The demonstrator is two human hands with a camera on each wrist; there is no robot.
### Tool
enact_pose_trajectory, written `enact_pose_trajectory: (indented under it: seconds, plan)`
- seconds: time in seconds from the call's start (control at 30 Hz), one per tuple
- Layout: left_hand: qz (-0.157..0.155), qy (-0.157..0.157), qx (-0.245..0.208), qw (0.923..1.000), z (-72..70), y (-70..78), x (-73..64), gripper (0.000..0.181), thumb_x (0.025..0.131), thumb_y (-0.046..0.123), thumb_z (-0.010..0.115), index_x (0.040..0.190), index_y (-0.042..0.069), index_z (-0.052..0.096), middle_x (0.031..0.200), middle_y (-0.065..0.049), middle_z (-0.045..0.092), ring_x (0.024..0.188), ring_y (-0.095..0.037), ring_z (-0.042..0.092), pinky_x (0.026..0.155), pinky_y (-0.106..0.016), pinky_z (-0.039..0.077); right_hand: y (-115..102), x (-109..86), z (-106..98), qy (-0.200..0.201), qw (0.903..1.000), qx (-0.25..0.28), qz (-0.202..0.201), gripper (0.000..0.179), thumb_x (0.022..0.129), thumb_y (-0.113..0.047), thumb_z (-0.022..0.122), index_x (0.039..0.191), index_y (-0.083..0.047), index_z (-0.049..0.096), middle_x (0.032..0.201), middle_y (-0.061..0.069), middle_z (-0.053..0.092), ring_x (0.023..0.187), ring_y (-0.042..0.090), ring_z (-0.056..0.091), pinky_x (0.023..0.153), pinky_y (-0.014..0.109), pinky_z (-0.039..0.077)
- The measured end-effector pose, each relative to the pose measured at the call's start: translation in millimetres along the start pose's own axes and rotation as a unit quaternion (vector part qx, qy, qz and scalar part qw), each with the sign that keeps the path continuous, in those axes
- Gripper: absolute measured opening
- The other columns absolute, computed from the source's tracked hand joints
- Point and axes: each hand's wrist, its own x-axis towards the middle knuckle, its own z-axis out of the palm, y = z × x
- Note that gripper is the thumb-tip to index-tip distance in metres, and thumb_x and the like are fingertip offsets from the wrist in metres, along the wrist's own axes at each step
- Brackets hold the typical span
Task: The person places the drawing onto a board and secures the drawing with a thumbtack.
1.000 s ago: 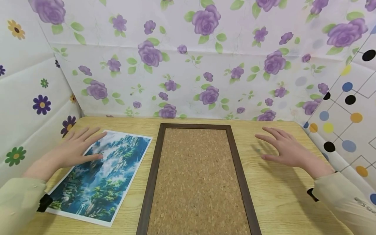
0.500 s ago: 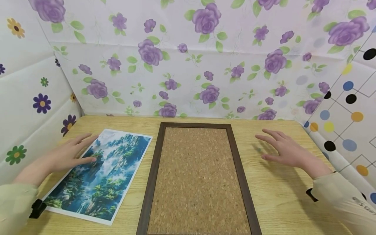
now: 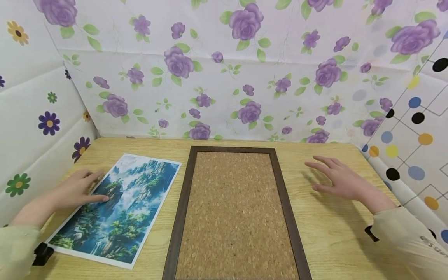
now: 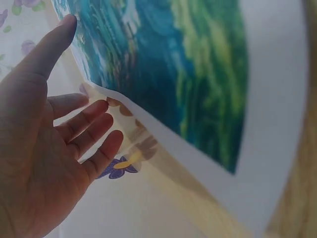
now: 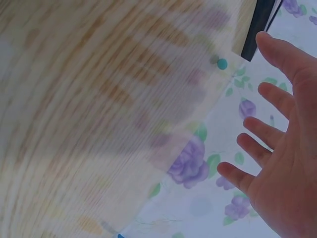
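A white-bordered landscape print (image 3: 140,206) of blue mountains and green trees lies on the left of the wooden table. At its left edge is my left hand (image 3: 71,194), its thumb over the print and its other fingers beside the edge. The left wrist view shows those fingers (image 4: 94,131) loosely bent, with the print's border (image 4: 188,153) passing between them and the thumb. My right hand (image 3: 344,182) hovers over the table's right side with fingers spread, holding nothing. Between the hands lies a cork board (image 3: 236,214) in a dark brown frame (image 3: 180,221).
A small round teal thing (image 5: 222,64) lies near my right fingertips in the right wrist view. Behind the table (image 3: 325,241) stands a wall covering (image 3: 224,93) with purple roses. Side coverings with daisies (image 3: 49,123) and coloured dots (image 3: 416,140) close off left and right.
My left hand has moved left and down, from over the print to its left edge. The right hand, the print and the board stay almost where they were.
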Motion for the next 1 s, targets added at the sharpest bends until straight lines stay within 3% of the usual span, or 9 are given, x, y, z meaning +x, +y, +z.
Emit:
enact_pose_trajectory:
  seconds: [0.07, 0.2, 0.3, 0.5, 0.7, 1.0]
  plan:
    - [-0.003, -0.001, 0.000, 1.0000, 1.4, -1.1, -0.8, 0.092, 0.081, 0.052, 0.077, 0.140, -0.011, 0.046, 0.113, -0.027, 0.057, 0.092, -0.032, 0.055, 0.072, -0.044, 0.049, 0.4, -0.2, 0.5, -0.002, 1.0000, 0.002, 0.002, 0.074, 0.090, -0.044, 0.070, 0.152, -0.020, 0.039, 0.157, 0.022, 0.031, 0.138, 0.050, 0.033, 0.104, 0.070, 0.032]
    - [-0.017, -0.006, -0.005, 0.9998, 2.9, -1.4, -1.8, 0.092, 0.081, 0.052, 0.077, 0.137, -0.014, 0.048, 0.103, -0.020, 0.056, 0.079, -0.018, 0.044, 0.063, -0.029, 0.036, -0.1, -0.1, 0.9, -0.009, 0.9999, 0.006, 0.004, 0.072, 0.091, -0.045, 0.069, 0.152, -0.018, 0.040, 0.157, 0.021, 0.031, 0.139, 0.049, 0.032, 0.104, 0.070, 0.032]
    - [-0.026, -0.008, -0.014, 0.9995, 3.2, -0.8, -1.8, 0.093, 0.081, 0.051, 0.076, 0.136, -0.017, 0.047, 0.101, -0.019, 0.054, 0.076, -0.017, 0.041, 0.061, -0.027, 0.033, -0.8, -0.2, 1.4, -0.011, 0.9999, 0.008, 0.004, 0.071, 0.091, -0.044, 0.068, 0.151, -0.017, 0.042, 0.157, 0.022, 0.032, 0.138, 0.050, 0.033, 0.104, 0.070, 0.033]
    - [-0.038, -0.009, -0.043, 0.9983, 3.1, 0.7, -1.4, 0.091, 0.083, 0.049, 0.076, 0.138, -0.017, 0.045, 0.106, -0.025, 0.053, 0.078, -0.019, 0.045, 0.063, -0.029, 0.039, -0.3, 0.3, 3.4, -0.015, 0.9998, 0.010, 0.009, 0.069, 0.092, -0.044, 0.068, 0.150, -0.018, 0.042, 0.156, 0.022, 0.032, 0.138, 0.049, 0.033, 0.104, 0.070, 0.033]
    - [-0.049, -0.023, -0.069, 0.9961, 2.9, 1.6, -0.3, 0.090, 0.084, 0.047, 0.075, 0.138, -0.017, 0.043, 0.101, -0.022, 0.051, 0.078, -0.019, 0.044, 0.062, -0.029, 0.038, -1.2, 3.7, 3.8, -0.019, 0.9996, 0.015, 0.013, 0.067, 0.093, -0.043, 0.067, 0.149, -0.017, 0.043, 0.157, 0.021, 0.033, 0.140, 0.049, 0.032, 0.105, 0.070, 0.032]
    - [-0.044, -0.021, -0.069, 0.9964, 2.6, 2.1, -2.6, 0.083, 0.084, 0.041, 0.076, 0.135, -0.017, 0.046, 0.097, -0.019, 0.055, 0.079, -0.019, 0.046, 0.063, -0.030, 0.041, -1.0, 7.9, 6.3, -0.027, 0.9990, 0.031, 0.016, 0.063, 0.093, -0.037, 0.068, 0.147, -0.012, 0.047, 0.150, 0.024, 0.042, 0.136, 0.047, 0.037, 0.104, 0.069, 0.037]
